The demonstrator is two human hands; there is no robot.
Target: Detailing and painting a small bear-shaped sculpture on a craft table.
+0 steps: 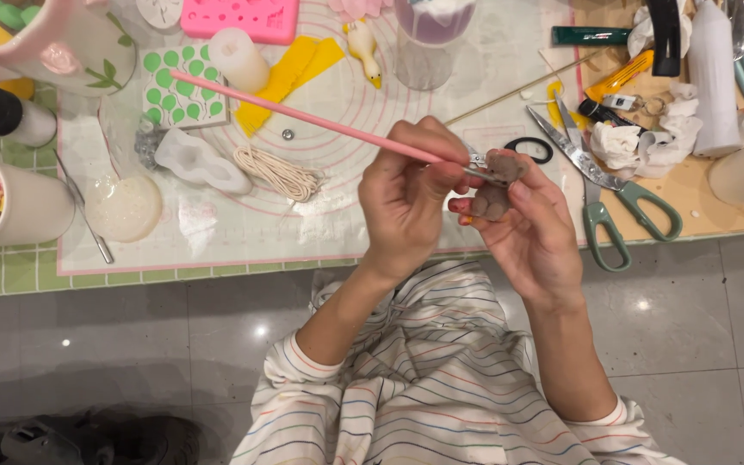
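The left hand (406,202) is closed around the metal-tipped end of a long pink tool (303,116), thumb and fingers pinching it; the pink handle runs up and away to the left of that hand, over the bench (217,237). The tool's tip meets a small brownish-grey clay piece (494,185), which sits just to the right of the left hand, touching its fingertips. The right hand (531,232) cradles that clay piece from below and from the right, thumb and fingers pressed against it, so the clay lies between the two hands, above the person's lap and near the bench's front edge.

Just right of the right hand lie green-handled scissors (600,185), blades pointing up and left. A small black ring (529,150) lies just above the right hand. Left of the left hand, a coil of cream cord (279,172) lies near a white mould (200,161), and further left a round translucent disc (124,207). Well above the left hand are a yellow strip (290,77) and a small duck figure (363,47). Crumpled white tissue (647,142) lies to the upper right of the right hand.
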